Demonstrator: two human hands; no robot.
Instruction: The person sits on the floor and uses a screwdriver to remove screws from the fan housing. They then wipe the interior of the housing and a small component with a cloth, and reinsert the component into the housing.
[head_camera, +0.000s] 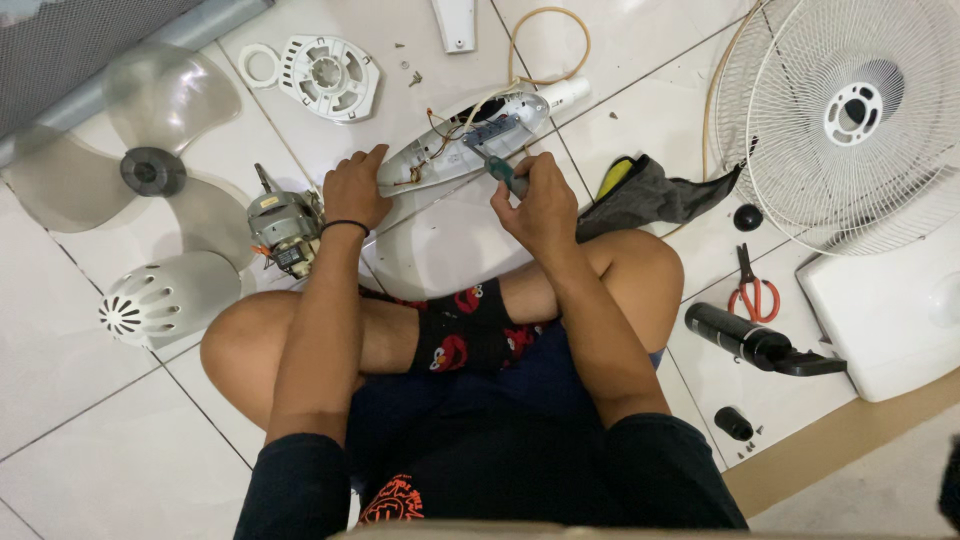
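Two hands at work, centre of the frame, over a white tiled floor (90, 420). The left hand (356, 190), a black band at its wrist, presses flat with fingers spread on the near end of one long white control housing (455, 145), which lies open on the floor at upper centre, loose wires showing inside. The right hand (540, 205) is closed tight around one green-handled screwdriver (500, 172), its tip down inside that housing.

Count the fan parts. One clear three-bladed fan blade (150, 170) at upper left. One white vented motor cover (165, 298) below it, at the left edge. One bare motor (283, 228) just beside the left wrist. One round white plastic back plate (325, 75) at top, left of centre. One white wire grille (850, 115) fills the upper right corner. One white fan base (885, 310) sits at right.

Smaller items: one pair of red-handled scissors (752, 290) right of the knee, one black tube (745, 338) just below them, one small black cap (733, 423) lower right, one black knob (748, 216) near the grille. One dark cloth pouch (655, 195) lies by the right hand, a yellow object poking out of its left end; what else is inside, I cannot tell.
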